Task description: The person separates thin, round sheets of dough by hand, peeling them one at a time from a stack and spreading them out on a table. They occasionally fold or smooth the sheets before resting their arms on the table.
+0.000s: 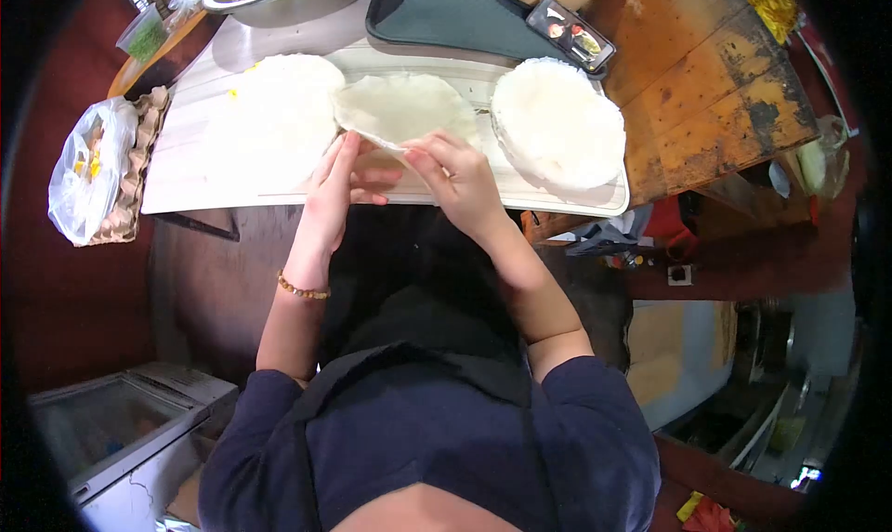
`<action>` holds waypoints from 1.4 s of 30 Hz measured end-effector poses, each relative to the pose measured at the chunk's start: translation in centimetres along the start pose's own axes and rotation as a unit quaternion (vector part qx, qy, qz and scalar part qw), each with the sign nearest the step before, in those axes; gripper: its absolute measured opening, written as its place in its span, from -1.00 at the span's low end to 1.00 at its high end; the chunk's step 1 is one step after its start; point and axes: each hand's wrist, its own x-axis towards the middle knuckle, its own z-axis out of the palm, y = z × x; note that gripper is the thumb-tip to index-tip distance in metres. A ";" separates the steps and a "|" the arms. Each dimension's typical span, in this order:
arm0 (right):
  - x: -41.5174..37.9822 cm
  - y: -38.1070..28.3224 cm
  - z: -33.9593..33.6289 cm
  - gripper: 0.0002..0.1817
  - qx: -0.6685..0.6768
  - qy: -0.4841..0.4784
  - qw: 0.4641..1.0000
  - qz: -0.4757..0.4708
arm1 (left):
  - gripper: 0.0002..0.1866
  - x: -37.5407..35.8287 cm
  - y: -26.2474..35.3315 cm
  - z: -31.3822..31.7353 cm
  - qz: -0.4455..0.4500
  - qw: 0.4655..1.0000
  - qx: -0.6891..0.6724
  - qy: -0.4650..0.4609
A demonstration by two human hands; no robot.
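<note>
A thin, round, pale wrapper sheet (409,105) is raised at its near edge over the white board. My left hand (336,174) pinches that edge on the left with thumb and finger, while its other fingers stretch out underneath. Further right, my right hand (457,174) pinches the same edge between thumb and fingers. A pile of white round wrappers (557,123) lies to the right of my hands. On the left, more white wrappers (283,109) lie on the board, washed out by glare, close to my left hand.
The white board (214,193) rests on a worn wooden table (697,77). Behind are a metal bowl (279,7) of noodle-like strips, a dark tray (446,16) and a phone (571,35). Left stand an egg carton (139,160), a plastic bag (88,174) and a cup of chopped greens (144,35).
</note>
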 end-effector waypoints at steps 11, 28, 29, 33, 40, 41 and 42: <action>-0.3 -1.0 0.3 -0.74 0.052 -0.022 0.998 0.012 | -0.51 -0.6 0.0 0.0 0.002 0.998 -0.020 0.062; -0.6 -0.6 1.8 -0.74 0.031 0.051 0.995 0.084 | -0.75 -0.4 -0.5 0.0 0.040 0.999 -0.019 0.002; -0.6 -0.5 1.9 -0.78 0.009 0.064 0.995 0.076 | -0.76 -0.5 -0.5 0.2 0.044 0.999 -0.018 -0.001; -0.6 -0.6 1.7 -0.88 -0.091 0.090 0.992 -0.002 | -0.81 -0.1 -1.1 0.2 0.056 0.998 -0.009 -0.017; -0.9 0.1 2.1 -0.88 -0.119 0.110 0.987 -0.008 | -0.93 0.5 -1.5 0.1 0.077 0.995 0.054 0.025; -1.0 0.2 2.1 -0.88 -0.119 0.110 0.987 -0.008 | -0.93 0.5 -1.7 0.1 0.089 0.995 0.047 0.020; -1.0 0.1 2.1 -0.87 -0.121 0.113 0.986 0.008 | -0.93 0.5 -1.8 0.0 0.089 0.995 0.047 0.020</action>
